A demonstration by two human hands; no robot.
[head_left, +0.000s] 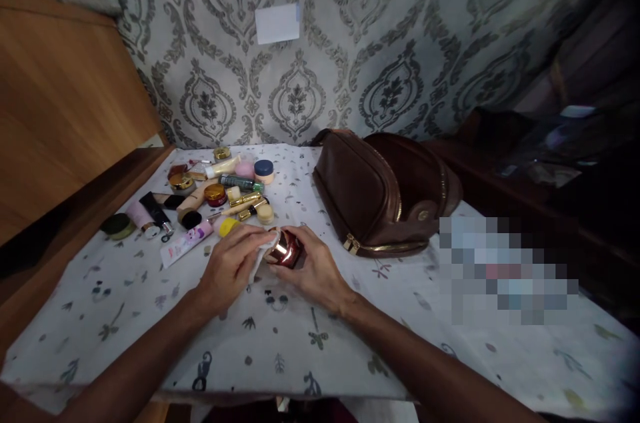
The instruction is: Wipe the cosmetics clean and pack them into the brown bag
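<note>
A shiny red cosmetic jar with a gold-toned lid (283, 248) is tilted in front of me, with my right hand (317, 270) wrapped around its side. My left hand (227, 266) pinches a white wipe (259, 262) and presses it against the jar's left side. Just beyond my left hand lie a pink-and-white tube (187, 244) and a yellow cap (229, 226). Past them spreads a group of cosmetics, among them a red jar with a gold lid (215, 194), a dark green bottle (241, 183) and a blue-lidded jar (264, 171).
An unzipped brown leather toiletry bag (357, 193) stands on the right of the patterned white tablecloth (280, 356). Further right is a pixelated patch. A wooden cabinet (65, 96) rises on the left, and patterned wallpaper (300, 90) covers the wall behind.
</note>
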